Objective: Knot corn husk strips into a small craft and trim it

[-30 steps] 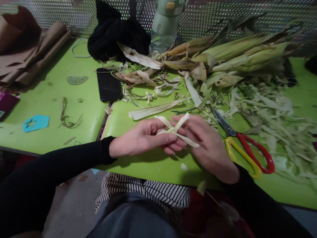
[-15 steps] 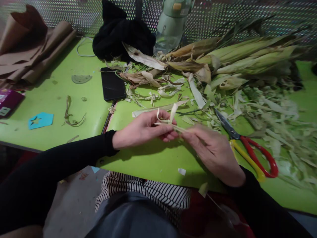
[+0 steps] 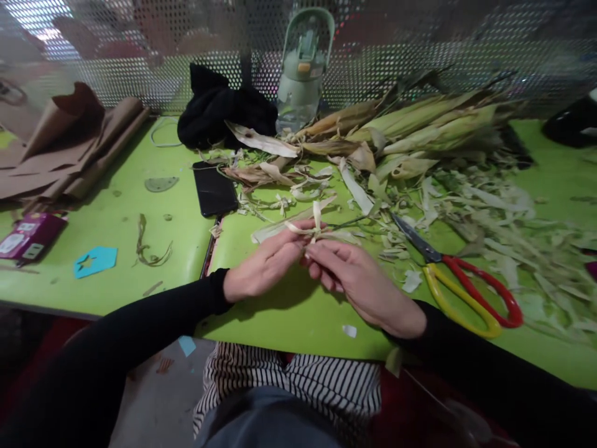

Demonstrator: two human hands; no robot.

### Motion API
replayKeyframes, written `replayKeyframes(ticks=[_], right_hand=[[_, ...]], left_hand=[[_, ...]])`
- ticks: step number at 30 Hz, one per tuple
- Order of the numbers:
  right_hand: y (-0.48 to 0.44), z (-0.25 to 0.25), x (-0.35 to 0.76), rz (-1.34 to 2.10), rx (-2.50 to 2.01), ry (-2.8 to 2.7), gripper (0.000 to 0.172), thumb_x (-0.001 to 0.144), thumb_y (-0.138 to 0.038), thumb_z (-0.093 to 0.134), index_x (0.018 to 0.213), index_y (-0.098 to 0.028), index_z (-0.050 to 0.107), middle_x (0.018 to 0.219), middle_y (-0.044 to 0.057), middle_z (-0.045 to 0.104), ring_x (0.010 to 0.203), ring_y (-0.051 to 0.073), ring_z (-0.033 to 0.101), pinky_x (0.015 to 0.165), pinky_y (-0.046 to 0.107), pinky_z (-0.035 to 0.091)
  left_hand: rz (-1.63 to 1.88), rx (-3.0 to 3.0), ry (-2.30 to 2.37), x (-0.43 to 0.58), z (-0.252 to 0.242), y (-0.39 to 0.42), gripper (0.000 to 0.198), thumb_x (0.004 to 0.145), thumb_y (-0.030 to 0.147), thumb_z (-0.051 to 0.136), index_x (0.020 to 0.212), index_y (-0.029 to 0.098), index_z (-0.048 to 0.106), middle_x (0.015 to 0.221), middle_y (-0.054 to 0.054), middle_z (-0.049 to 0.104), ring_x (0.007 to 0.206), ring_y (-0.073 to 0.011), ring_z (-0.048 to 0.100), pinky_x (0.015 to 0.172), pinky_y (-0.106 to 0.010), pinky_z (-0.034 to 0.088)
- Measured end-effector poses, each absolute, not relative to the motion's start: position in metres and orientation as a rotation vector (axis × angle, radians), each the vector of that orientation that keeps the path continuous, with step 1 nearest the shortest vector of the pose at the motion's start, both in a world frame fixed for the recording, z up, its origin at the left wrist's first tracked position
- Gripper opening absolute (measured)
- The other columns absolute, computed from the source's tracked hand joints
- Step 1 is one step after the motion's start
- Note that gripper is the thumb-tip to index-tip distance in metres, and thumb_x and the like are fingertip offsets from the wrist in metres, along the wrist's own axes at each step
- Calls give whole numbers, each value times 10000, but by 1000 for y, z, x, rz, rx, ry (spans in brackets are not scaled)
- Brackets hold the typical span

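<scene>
From the lower corners, the black-sleeved left arm (image 3: 153, 330) and right arm (image 3: 476, 354) slant inward, left hand (image 3: 263, 261) and pinched right hand (image 3: 364, 280) meeting at mid-frame.

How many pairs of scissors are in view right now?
1: the scissors with red and yellow handles lie on the green table, right of the right hand. Others may be hidden under the husks.

Scissors (image 3: 433, 255) beside right hand (image 3: 361, 277), husks (image 3: 420, 132) beyond, room on near tabletop (image 3: 289, 317)

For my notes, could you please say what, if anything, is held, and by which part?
The left hand and right hand hold pale strips near their crossing.
</scene>
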State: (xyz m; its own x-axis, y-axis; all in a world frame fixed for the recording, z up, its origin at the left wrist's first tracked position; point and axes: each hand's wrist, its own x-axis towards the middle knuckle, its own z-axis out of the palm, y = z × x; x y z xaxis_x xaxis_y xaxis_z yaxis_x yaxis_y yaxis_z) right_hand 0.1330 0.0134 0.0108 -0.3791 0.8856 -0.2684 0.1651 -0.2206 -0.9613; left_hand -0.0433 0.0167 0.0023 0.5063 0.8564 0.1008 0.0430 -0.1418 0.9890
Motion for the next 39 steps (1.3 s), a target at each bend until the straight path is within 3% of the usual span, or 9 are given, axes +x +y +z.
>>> replayKeyframes(ticks=[2,7,14,19,24,27,30,33,39], right_hand=[[13,12,137,1595,-1274,-1525,343,888,-485,606,725,-184,614,600,-43,544,480,65,413,414,207,271],[9,13,144,1420,-1289,-1744,307,917,-387,543,673,-202,554,560,-52,473,489,89,403,460,243,306],[2,19,146,938,-1126,-2131,322,926,-220,483,615,-221,398,565,-52,393,531,103,385,531,265,300],[-6,15,147,692,-885,-2280,294,894,-130,494,644,-221,368,569,-65,373,510,86,347,514,256,276],[-13,9,146,574,-779,-2324,302,904,-119,492,643,-224,381,573,-60,403,513,90,359,498,254,292],[-12,14,150,508,-814,-2298,267,953,-173,525,695,-222,478,590,-50,478,519,97,414,507,254,335],[-4,21,157,270,-953,-2133,82,972,-210,540,911,-210,594,810,27,649,739,154,582,679,288,452],[8,24,163,179,-988,-2203,178,980,-308,546,1070,-169,609,1012,104,692,957,234,626,806,363,479],[15,17,165,456,-902,-2417,331,1043,-312,382,765,-212,531,651,-3,577,558,135,518,540,274,386]], left_hand=[[843,1635,840,-44,0,22,369,967,253,399,1277,114,542,1121,-113,681,1016,-174,626,1020,-349,463],[764,1912,1050,-40,-9,25,286,957,286,460,1149,144,616,926,-77,717,787,-166,645,758,-295,500],[733,2387,1205,-39,-4,17,273,995,256,372,977,153,624,830,-77,695,715,-157,620,679,-265,471],[792,2481,1079,-40,3,6,305,1013,227,305,1066,126,588,751,-43,684,612,-131,601,591,-238,464],[707,2395,1053,-42,15,2,302,1021,248,320,1068,132,595,826,-48,717,689,-127,654,644,-235,505],[714,2181,1012,-44,18,10,266,1004,246,394,1057,133,628,877,-60,729,723,-126,665,695,-245,521],[780,1795,823,-44,18,18,239,987,265,466,1073,131,644,955,-79,734,825,-128,689,794,-255,544],[775,1476,717,-44,20,20,210,948,276,551,1055,117,638,953,-86,729,811,-123,677,793,-257,548],[694,1232,752,-44,25,14,244,859,322,692,953,132,570,775,-22,665,669,-90,596,644,-217,480]])
